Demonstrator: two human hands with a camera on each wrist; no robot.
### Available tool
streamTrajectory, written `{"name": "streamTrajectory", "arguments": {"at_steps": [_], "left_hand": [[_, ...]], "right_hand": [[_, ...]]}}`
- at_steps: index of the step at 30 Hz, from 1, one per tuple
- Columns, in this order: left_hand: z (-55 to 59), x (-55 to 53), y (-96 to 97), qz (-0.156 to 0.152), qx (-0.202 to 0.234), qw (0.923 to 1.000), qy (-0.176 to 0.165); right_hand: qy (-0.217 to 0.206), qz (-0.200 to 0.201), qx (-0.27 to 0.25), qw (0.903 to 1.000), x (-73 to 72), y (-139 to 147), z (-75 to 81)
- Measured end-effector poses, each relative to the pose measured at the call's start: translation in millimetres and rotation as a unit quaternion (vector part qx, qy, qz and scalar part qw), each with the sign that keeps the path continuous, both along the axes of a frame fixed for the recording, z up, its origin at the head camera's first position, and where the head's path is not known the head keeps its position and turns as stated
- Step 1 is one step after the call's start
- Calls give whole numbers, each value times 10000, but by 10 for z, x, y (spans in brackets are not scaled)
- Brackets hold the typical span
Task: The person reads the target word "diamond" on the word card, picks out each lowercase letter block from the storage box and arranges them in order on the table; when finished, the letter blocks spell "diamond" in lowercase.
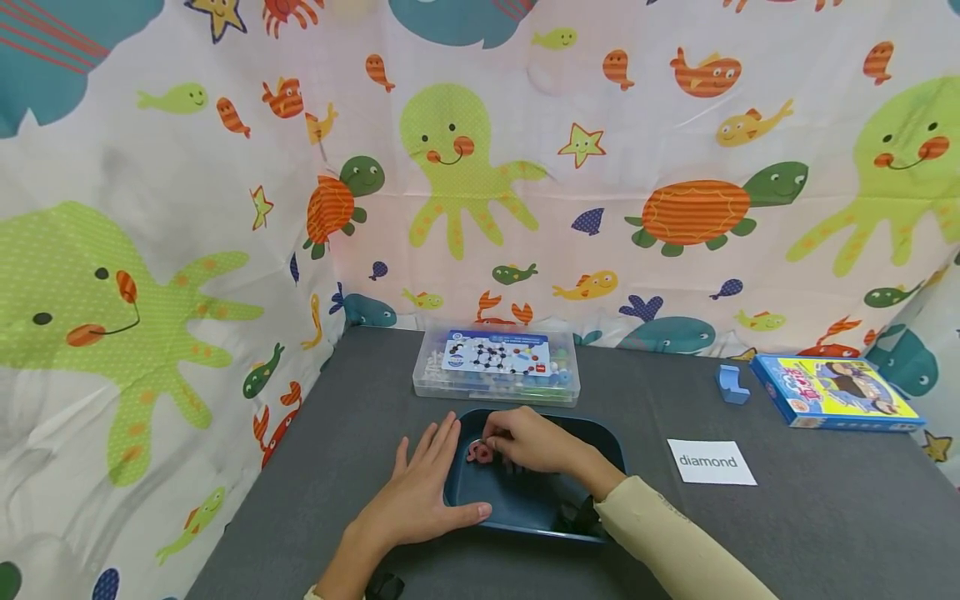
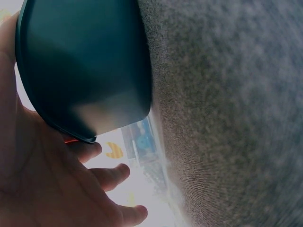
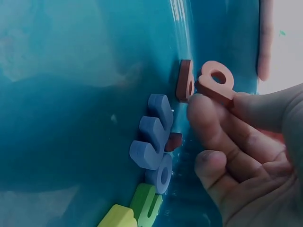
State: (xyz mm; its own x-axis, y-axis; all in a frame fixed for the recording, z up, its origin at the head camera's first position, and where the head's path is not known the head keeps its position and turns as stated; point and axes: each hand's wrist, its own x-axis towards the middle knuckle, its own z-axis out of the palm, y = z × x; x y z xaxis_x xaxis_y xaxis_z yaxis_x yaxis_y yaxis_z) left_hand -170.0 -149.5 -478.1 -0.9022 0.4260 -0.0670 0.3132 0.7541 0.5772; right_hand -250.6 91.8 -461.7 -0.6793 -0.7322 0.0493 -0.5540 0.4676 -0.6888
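Observation:
My right hand (image 1: 536, 442) reaches into a dark blue tray (image 1: 517, 500). Between thumb and forefinger it pinches a red toy letter (image 3: 211, 86) with a round hole, close to the tray's wall. Another red letter (image 3: 183, 81) stands on edge right beside it. Along the same wall lie a wavy blue letter (image 3: 154, 132), a blue letter with a hole, a green letter (image 3: 144, 203) and a yellow piece (image 3: 118, 217). My left hand (image 1: 416, 496) rests against the tray's left side, its fingers straight and spread and the thumb over the near rim.
Behind the tray sits a clear plastic case (image 1: 495, 387) with a molecule-pattern label. To the right lie a white card (image 1: 712, 462) reading "diamond", a small blue block (image 1: 731, 385) and a colourful box (image 1: 840, 392). A sea-animal curtain (image 1: 525, 183) hangs behind the grey table (image 1: 337, 417).

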Motion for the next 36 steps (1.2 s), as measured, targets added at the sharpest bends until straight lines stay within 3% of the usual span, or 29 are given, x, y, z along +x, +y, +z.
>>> {"name": "streamTrajectory", "arguments": {"at_steps": [25, 36], "left_hand": [[-26, -10, -3, 24, 45, 10000, 15], [-20, -2, -2, 70, 37, 10000, -27]], "right_hand": [[-296, -200, -521, 9980, -46, 20, -10], [-789, -541, -1062, 9897, 3, 254, 106]]}}
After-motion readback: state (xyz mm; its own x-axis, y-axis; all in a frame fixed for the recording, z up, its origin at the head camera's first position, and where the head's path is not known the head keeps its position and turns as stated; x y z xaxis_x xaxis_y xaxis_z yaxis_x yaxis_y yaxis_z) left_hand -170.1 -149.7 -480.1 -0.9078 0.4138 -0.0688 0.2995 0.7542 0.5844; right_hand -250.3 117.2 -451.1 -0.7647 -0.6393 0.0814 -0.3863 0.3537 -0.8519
